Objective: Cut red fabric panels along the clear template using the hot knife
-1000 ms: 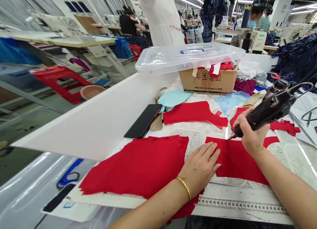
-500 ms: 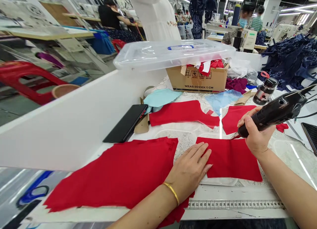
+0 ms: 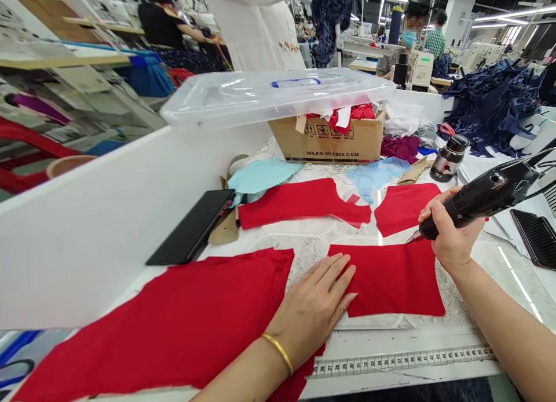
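My left hand (image 3: 319, 295), fingers stretched out and a gold bangle on the wrist, lies flat on the left end of a small red fabric piece (image 3: 395, 280). My right hand (image 3: 454, 234) is wrapped round a black corded power tool (image 3: 490, 192) with a pointed metal tip. That tip is at the piece's upper edge; whether it touches the cloth I cannot tell. Under my left wrist spreads a larger stack of red fabric (image 3: 174, 326). Two more red pieces, a long one (image 3: 304, 202) and a shorter one (image 3: 406, 206), lie farther back.
A tape measure (image 3: 391, 360) runs along the front edge. Behind are a black flat case (image 3: 191, 225), a cardboard box (image 3: 325, 141) under a clear plastic lid (image 3: 278, 98), and a dark jar (image 3: 449, 157). A white partition (image 3: 87, 240) stands left. People sit at machines beyond.
The view has turned right, so most things appear farther left. The tool's tip has moved rightward along the small red piece's upper edge. My left hand stays flat on it.
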Available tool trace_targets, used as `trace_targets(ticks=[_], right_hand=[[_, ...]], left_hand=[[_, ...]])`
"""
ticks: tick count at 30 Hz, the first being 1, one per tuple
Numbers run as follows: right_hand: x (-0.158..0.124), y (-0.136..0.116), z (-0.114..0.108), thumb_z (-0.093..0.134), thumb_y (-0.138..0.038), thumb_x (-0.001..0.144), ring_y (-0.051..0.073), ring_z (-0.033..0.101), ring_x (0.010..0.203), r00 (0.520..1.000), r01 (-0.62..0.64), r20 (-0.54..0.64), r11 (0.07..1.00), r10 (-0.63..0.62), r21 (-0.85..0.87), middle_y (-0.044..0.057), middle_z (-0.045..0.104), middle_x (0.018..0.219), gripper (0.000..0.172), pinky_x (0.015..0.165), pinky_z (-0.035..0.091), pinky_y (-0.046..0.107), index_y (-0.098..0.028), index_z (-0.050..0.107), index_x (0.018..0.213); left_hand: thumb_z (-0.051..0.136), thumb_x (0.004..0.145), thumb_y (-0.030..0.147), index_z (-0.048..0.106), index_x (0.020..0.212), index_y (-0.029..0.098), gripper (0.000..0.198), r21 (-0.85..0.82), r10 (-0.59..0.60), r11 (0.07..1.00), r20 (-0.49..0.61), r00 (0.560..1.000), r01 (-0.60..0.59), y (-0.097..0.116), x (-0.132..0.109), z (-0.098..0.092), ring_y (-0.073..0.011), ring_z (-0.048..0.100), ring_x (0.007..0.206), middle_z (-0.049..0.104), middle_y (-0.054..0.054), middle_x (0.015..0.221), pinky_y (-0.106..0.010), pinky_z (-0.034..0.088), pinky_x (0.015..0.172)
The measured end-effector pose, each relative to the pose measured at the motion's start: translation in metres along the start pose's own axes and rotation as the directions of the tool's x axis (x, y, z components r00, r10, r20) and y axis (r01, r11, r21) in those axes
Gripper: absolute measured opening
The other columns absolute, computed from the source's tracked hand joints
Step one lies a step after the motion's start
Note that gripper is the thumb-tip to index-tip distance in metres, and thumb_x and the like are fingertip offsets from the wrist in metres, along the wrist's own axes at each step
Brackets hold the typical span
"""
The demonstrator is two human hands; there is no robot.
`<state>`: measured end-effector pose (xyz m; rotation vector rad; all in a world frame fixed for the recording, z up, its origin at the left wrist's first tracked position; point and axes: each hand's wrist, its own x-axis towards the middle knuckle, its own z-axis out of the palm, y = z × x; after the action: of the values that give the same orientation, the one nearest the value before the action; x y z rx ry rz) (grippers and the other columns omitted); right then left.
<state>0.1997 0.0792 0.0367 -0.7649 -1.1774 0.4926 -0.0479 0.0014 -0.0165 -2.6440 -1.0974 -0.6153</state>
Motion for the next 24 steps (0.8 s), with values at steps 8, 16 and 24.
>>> trace_targets(ticks=[8,16,24], right_hand=[[0.007,0.000,-0.009,0.072,-0.025,0.083,0.014,0.060,0.048,1.000,0.003,-0.011,1.000,-0.003,-0.002,-0.008,0.062,0.061,0.021,0.049,0.051,0.031,-0.026,0.053,0.092],[0.014,0.007,-0.025,0.074,-0.026,0.080,0.013,0.061,0.046,0.996,0.011,-0.092,1.000,-0.012,-0.017,-0.008,0.061,0.060,0.022,0.049,0.053,0.029,-0.025,0.052,0.086],[0.013,0.015,-0.028,0.075,-0.029,0.080,0.014,0.058,0.050,0.985,0.004,-0.173,0.999,-0.010,-0.034,-0.007,0.059,0.063,0.025,0.051,0.052,0.031,-0.026,0.053,0.091]], left_hand=[[0.044,0.108,0.029,0.065,0.130,0.009,0.037,0.020,0.090,0.996,0.050,0.995,-0.091,0.017,0.020,-0.001,-0.0316,0.064,0.128,0.068,-0.020,0.136,-0.046,0.057,0.105],[0.052,0.105,0.022,0.064,0.129,0.008,0.030,-0.095,0.263,0.961,0.043,0.964,-0.258,0.065,0.070,0.033,-0.0281,0.062,0.133,0.069,-0.017,0.136,-0.039,0.052,0.110],[0.049,0.104,0.017,0.059,0.137,0.006,0.036,-0.079,0.324,0.945,0.086,0.942,-0.318,0.076,0.082,0.055,-0.0266,0.059,0.137,0.066,-0.019,0.141,-0.038,0.049,0.113]])
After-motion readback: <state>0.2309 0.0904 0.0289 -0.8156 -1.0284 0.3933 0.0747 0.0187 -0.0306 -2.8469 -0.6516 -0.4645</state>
